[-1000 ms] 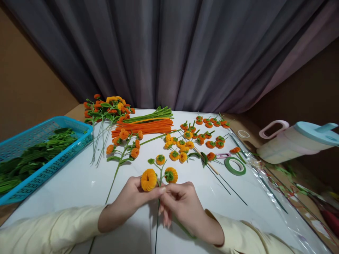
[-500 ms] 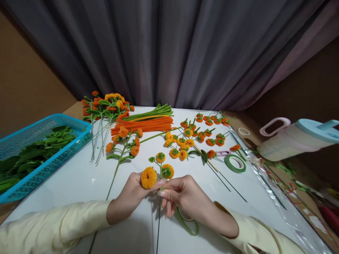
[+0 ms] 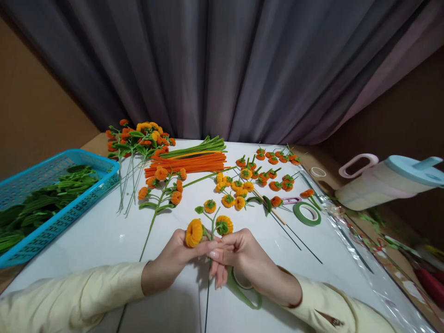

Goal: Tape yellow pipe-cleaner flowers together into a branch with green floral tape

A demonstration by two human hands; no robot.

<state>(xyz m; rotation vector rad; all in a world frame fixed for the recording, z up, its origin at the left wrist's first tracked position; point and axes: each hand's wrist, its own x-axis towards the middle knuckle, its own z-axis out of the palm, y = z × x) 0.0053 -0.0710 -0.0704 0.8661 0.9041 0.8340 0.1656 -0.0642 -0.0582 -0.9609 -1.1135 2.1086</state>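
My left hand (image 3: 175, 255) pinches a thin flower stem (image 3: 208, 296), with a yellow-orange fuzzy flower (image 3: 194, 232) beside its thumb. My right hand (image 3: 248, 259) is closed on the same stem, its fingertips meeting those of the left; a second yellow flower (image 3: 224, 225) with a green base rises above it. A smaller yellow bloom (image 3: 210, 206) and a green bud (image 3: 199, 210) top the stem. Below the right hand shows a roll of green tape (image 3: 255, 299), partly hidden; whether the fingers hold it I cannot tell.
A blue basket (image 3: 107, 163) of green leaves stands left. Behind lie finished flower stems (image 3: 138, 136), orange pipe cleaners (image 3: 194, 163) and loose orange flower heads (image 3: 274, 159). To the right are a green tape roll (image 3: 307, 213), a wooden stick (image 3: 277, 216) and a lidded tumbler (image 3: 378, 187).
The right-hand yellow flower has shifted slightly right and turned. A thin green stalk now shows beside the main stem. Both hands stay together on the stem.
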